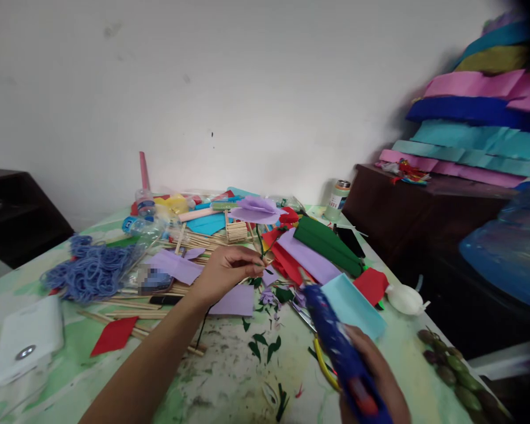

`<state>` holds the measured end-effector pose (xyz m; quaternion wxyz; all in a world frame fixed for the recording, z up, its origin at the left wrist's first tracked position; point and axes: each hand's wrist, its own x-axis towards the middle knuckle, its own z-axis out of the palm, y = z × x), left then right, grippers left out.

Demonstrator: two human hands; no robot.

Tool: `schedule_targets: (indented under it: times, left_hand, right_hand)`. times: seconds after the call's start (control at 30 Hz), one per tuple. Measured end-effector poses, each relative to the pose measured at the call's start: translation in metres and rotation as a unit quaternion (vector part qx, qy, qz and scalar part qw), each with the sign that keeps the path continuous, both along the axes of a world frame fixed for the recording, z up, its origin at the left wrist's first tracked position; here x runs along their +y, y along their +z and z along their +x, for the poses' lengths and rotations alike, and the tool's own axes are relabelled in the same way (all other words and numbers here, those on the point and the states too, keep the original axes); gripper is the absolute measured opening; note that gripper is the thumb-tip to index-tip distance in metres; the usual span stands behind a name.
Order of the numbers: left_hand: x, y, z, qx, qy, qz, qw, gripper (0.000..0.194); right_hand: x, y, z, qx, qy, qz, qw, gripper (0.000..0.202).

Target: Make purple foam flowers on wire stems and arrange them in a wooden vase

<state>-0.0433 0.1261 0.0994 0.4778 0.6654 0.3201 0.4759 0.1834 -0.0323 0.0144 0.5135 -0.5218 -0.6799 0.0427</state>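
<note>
My left hand (234, 271) pinches the thin green stem of a purple flower (258, 210), near the middle of the view. The flower's broad petals spread above my fingers. My right hand (373, 377) is wrapped round a blue glue gun (335, 341), its nozzle pointing up and left toward the stem, apart from it. Small dark green leaf pieces (260, 347) lie on the table (221, 377) below my left hand. Scissors with a yellow handle (324, 365) lie beside the glue gun, partly hidden by it.
Blue yarn (92, 268) and a white device (29, 341) lie at the left. Wooden sticks (132, 312) and purple sheets (176, 265) surround my left hand. A green roll (329, 244), light blue sheet (353, 306), jar (337, 200) and grapes (454, 371) are at the right.
</note>
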Motion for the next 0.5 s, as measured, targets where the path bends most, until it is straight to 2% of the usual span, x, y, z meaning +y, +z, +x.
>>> schedule_targets:
  times: [0.1,0.2,0.5]
  left_hand:
    - [-0.003,0.002,0.002,0.016,0.003,0.036,0.999,0.011]
    - [-0.006,0.005,0.002,0.034,-0.006,0.072,0.997,0.012]
    - [-0.005,0.006,0.002,0.060,-0.021,0.111,0.992,0.012]
  right_hand:
    - [0.017,0.029,-0.024,0.013,0.027,-0.006,1.000,0.039]
    - [0.026,0.046,-0.029,0.022,0.053,-0.018,0.998,0.038]
    - [0.026,0.055,-0.028,0.042,0.070,-0.055,0.995,0.041]
